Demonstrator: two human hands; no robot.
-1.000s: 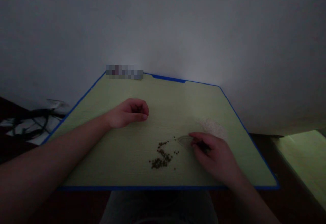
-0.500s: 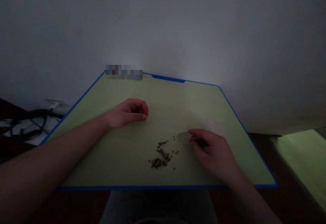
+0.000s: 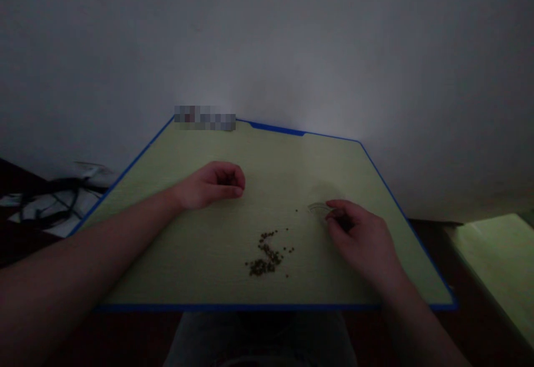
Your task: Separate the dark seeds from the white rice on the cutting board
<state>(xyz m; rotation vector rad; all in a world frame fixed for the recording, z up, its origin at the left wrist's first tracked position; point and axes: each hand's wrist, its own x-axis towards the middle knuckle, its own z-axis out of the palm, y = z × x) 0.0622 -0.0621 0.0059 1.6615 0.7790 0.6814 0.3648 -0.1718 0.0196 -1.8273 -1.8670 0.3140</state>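
My left hand [image 3: 214, 183] rests on its side on the board, fingers curled inward. The hollow of the palm is dark, so I cannot make out whether anything is in it. My right hand [image 3: 362, 233] is closed in a pinch at the right, by a clear, curved thing with fine arc lines [image 3: 319, 208]. It appears to be held at the fingertips; its kind is unclear. Between the hands, nearer the front edge, lies a loose scatter of small dark brown grains or beads [image 3: 265, 261]. One single grain [image 3: 296, 210] lies apart, close to the clear thing.
The pale board [image 3: 175, 261] has a blue rim. A blurred-out item [image 3: 204, 118] sits at its far left corner, by the grey wall [image 3: 267, 39]. Dark cables [image 3: 54, 200] lie beyond the left edge. Another pale surface [image 3: 496, 261] stands at the right.
My right hand has moved right and slightly away from me with the clear curved thing. A pale speckled patch behind it no longer shows. A lone grain now appears near it. My left hand stays put.
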